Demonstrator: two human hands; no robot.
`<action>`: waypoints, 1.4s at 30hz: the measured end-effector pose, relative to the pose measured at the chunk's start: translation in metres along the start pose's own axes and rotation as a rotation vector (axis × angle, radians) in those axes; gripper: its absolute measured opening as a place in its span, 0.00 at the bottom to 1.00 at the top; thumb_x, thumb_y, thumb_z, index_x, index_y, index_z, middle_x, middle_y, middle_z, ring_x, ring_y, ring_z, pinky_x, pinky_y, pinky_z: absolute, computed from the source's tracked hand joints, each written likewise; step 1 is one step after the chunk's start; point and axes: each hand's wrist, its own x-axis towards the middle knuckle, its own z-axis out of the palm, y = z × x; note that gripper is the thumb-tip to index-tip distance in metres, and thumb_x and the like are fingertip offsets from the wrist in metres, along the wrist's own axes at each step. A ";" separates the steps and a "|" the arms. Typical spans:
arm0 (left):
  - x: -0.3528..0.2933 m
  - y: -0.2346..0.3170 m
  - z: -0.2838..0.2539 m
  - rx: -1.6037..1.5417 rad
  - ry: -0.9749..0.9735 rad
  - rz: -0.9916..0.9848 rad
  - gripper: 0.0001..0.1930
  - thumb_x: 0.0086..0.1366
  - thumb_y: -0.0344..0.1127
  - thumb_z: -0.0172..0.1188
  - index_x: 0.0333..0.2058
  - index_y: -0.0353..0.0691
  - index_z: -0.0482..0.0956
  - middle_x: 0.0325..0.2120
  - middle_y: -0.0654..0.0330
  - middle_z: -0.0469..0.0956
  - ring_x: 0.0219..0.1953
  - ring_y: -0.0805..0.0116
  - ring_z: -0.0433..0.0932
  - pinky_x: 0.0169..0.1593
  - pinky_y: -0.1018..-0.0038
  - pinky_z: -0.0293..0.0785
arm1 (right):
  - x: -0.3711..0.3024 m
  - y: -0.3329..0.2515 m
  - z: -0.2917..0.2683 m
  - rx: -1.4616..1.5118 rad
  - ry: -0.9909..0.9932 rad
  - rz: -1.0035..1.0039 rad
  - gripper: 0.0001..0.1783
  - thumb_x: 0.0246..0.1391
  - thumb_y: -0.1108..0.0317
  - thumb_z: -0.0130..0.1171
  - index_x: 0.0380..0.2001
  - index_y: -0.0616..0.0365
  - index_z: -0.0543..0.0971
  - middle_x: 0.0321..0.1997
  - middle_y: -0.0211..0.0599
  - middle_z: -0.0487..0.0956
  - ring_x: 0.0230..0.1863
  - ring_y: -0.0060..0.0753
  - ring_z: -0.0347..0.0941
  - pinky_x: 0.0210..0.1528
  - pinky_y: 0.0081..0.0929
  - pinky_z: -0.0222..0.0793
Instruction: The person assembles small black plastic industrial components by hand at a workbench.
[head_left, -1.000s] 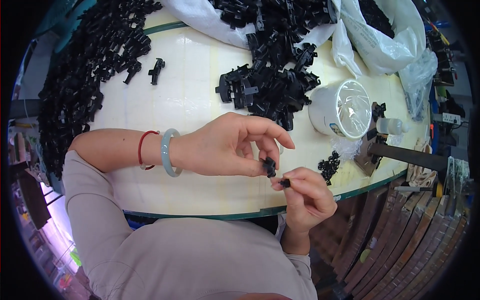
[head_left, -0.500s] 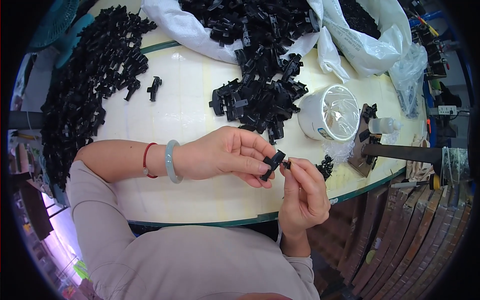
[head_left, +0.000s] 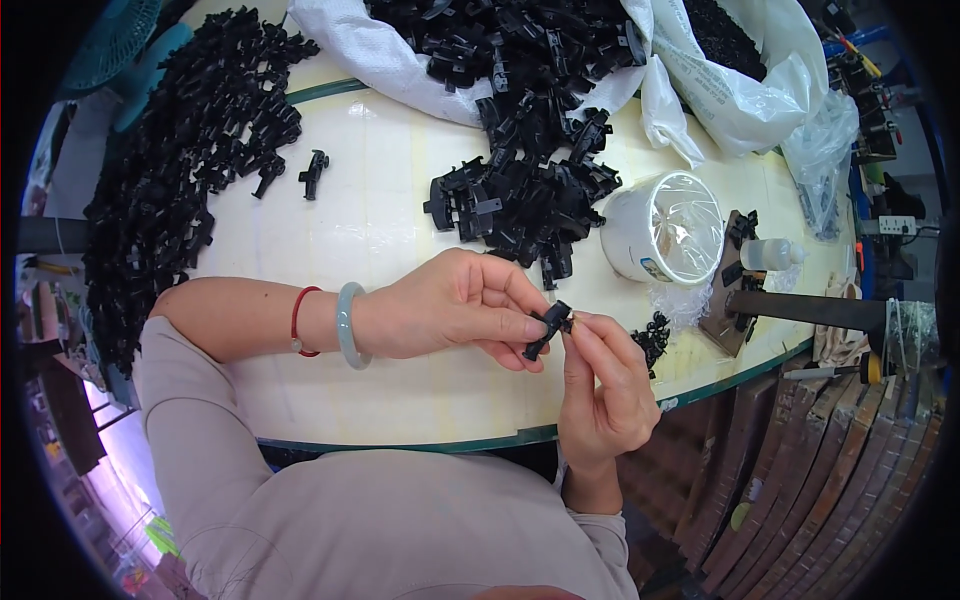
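Observation:
Between the thumb and fingers of my left hand point(head_left: 475, 305) is a black plastic part point(head_left: 545, 332), held tilted above the table. My right hand point(head_left: 608, 380) pinches a small black piece point(head_left: 568, 323) right at the upper right end of that part; the fingertips hide most of it, and I cannot tell whether it is seated. A little heap of similar small black pieces point(head_left: 653, 340) lies just right of my right hand. Beyond my hands spreads a pile of larger black plastic parts point(head_left: 530, 200).
White sacks point(head_left: 740, 100) with black parts stand at the back. A white tub point(head_left: 640, 235) under clear film, a small bottle point(head_left: 768, 254) and a dark metal bar point(head_left: 810, 306) are at the right. A long heap of black parts point(head_left: 170, 160) fills the left; one loose part point(head_left: 314, 175) lies beside it.
My right hand has moved slightly left, bringing the small black piece from just beside the larger part up against its end. My left hand keeps its hold.

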 end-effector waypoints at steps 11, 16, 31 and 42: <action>-0.008 -0.006 0.003 0.189 0.183 0.088 0.07 0.62 0.24 0.58 0.38 0.28 0.75 0.33 0.53 0.80 0.34 0.67 0.82 0.37 0.77 0.81 | -0.008 0.000 0.002 0.013 -0.030 -0.044 0.19 0.39 0.89 0.57 0.39 0.70 0.79 0.41 0.51 0.79 0.36 0.40 0.79 0.36 0.24 0.78; -0.026 -0.002 0.004 0.233 0.271 0.051 0.10 0.62 0.23 0.57 0.43 0.27 0.76 0.35 0.52 0.80 0.34 0.67 0.82 0.37 0.77 0.81 | -0.011 0.000 -0.015 -0.146 -0.017 0.003 0.20 0.42 0.82 0.65 0.42 0.68 0.78 0.45 0.50 0.78 0.39 0.40 0.79 0.36 0.25 0.77; -0.102 0.023 -0.059 0.799 1.181 0.374 0.10 0.62 0.26 0.58 0.43 0.31 0.77 0.33 0.63 0.74 0.24 0.79 0.77 0.28 0.87 0.74 | -0.013 0.024 -0.054 -0.479 -0.081 0.223 0.06 0.43 0.79 0.65 0.28 0.63 0.79 0.33 0.37 0.72 0.34 0.37 0.67 0.35 0.30 0.64; -0.050 0.011 -0.001 1.650 0.459 0.857 0.12 0.50 0.19 0.64 0.35 0.36 0.79 0.27 0.57 0.74 0.23 0.66 0.75 0.24 0.77 0.71 | 0.001 0.023 -0.056 -0.639 -0.124 0.200 0.13 0.41 0.78 0.66 0.35 0.60 0.81 0.40 0.36 0.73 0.40 0.39 0.65 0.41 0.32 0.64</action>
